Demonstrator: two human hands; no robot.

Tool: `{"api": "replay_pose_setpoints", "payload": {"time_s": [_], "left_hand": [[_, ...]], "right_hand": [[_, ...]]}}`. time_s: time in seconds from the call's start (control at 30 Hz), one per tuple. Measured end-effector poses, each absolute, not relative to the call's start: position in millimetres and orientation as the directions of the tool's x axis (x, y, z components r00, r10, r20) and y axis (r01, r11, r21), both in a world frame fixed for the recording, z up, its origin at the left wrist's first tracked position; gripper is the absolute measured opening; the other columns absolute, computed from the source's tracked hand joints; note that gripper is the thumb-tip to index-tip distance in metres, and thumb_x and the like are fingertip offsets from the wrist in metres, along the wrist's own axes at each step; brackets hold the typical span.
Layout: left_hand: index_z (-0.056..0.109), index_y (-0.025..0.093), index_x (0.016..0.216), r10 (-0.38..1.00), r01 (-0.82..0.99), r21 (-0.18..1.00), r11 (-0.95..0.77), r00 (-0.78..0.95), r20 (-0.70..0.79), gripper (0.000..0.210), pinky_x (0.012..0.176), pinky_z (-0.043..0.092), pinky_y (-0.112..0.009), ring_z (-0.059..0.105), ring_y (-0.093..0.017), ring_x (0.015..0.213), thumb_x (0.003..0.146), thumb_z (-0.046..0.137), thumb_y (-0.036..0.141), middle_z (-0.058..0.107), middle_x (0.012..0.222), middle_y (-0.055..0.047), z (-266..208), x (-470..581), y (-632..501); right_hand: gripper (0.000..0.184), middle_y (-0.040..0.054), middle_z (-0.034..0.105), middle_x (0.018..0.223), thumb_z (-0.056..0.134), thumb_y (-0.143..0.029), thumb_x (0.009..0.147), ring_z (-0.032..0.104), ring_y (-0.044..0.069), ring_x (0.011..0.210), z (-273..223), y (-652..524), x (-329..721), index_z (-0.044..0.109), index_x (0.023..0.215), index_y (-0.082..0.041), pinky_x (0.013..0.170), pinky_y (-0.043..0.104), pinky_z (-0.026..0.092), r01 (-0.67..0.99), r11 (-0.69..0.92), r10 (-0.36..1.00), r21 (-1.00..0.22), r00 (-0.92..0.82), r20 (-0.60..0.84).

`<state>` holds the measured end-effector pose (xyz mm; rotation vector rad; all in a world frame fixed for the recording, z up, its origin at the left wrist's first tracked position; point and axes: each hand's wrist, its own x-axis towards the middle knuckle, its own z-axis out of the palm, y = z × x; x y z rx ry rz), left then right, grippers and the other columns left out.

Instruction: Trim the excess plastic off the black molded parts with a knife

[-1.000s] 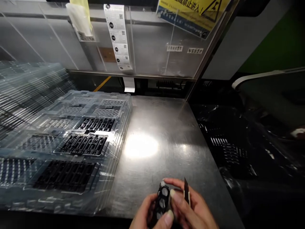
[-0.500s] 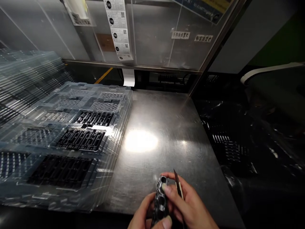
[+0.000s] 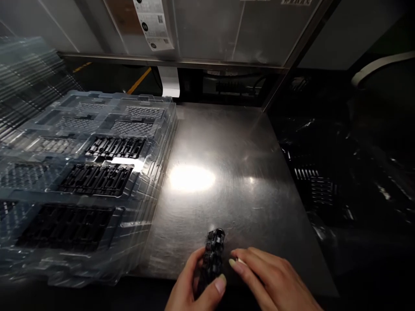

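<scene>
My left hand [image 3: 197,285] is closed round a long black plastic part [image 3: 214,255] with round openings along it. The part is tilted up above the front of the metal table, its far end sticking out past my fingers. Just to the right of it, my right hand [image 3: 269,276] is apart from the part, thumb and fingertips pinched together. A small pale bit of a slim knife [image 3: 240,261] shows between those fingertips; my hand hides the rest of it.
On the left, stacked clear trays [image 3: 136,207] hold rows of black parts [image 3: 95,179] in some compartments. More trays [image 3: 22,86] rise behind them. The bare metal tabletop [image 3: 233,198] reflects a bright light. Dark plastic wrapping [image 3: 324,233] lies to the right. A label strip [image 3: 154,26] hangs ahead.
My right hand has moved off the black part to the right, and the knife's pointed blade no longer shows. The left hand still grips the part. The view has tipped downward.
</scene>
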<state>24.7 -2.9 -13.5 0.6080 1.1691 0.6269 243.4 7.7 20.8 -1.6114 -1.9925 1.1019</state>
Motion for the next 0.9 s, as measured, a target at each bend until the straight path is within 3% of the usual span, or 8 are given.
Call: {"api": "replay_pose_setpoints", "payload": {"time_s": [0.13,0.27,0.73,0.9], "left_hand": [[0.063,0.025,0.139,0.724,-0.104,0.726,0.679,0.256,-0.640,0.076,0.107,0.052,-0.041,0.071,-0.031,0.120,0.078,0.086,0.064,0.075,0.136,-0.011,-13.9,23.9,-3.8],[0.063,0.025,0.139,0.735,-0.093,0.742,0.664,0.261,-0.626,0.073,0.114,0.048,-0.047,0.064,-0.036,0.133,0.081,0.085,0.063,0.073,0.139,-0.012,-13.8,23.1,-4.2],[0.059,0.025,0.142,0.694,-0.090,0.705,0.704,0.304,-0.653,0.074,0.117,0.044,-0.049,0.064,-0.033,0.130,0.083,0.084,0.061,0.072,0.140,-0.011,-4.0,23.6,0.0],[0.058,0.025,0.143,0.703,-0.099,0.716,0.691,0.321,-0.635,0.072,0.118,0.042,-0.052,0.064,-0.034,0.131,0.085,0.082,0.060,0.071,0.142,-0.012,-4.3,22.6,0.3]], "right_hand": [[0.038,0.0007,0.074,0.087,0.038,-0.044,0.115,0.072,0.021,0.075,17.0,9.0,244.7,0.072,0.106,-0.030,0.071,0.032,0.057,0.664,-0.002,0.899,-0.748,-0.326,-0.292],[0.039,0.0007,0.069,0.080,0.038,-0.043,0.115,0.067,0.020,0.068,13.5,9.2,244.3,0.070,0.099,-0.028,0.065,0.033,0.051,0.682,0.003,0.898,-0.732,-0.324,-0.298],[0.039,0.0016,0.071,0.079,0.038,-0.040,0.115,0.067,0.019,0.067,19.0,17.8,244.8,0.072,0.101,-0.026,0.065,0.033,0.051,0.686,0.045,0.872,-0.726,-0.382,-0.306],[0.034,0.0031,0.073,0.081,0.043,-0.036,0.114,0.068,0.020,0.066,18.4,19.5,245.7,0.074,0.103,-0.027,0.065,0.032,0.052,0.670,0.086,0.890,-0.737,-0.384,-0.246]]}}
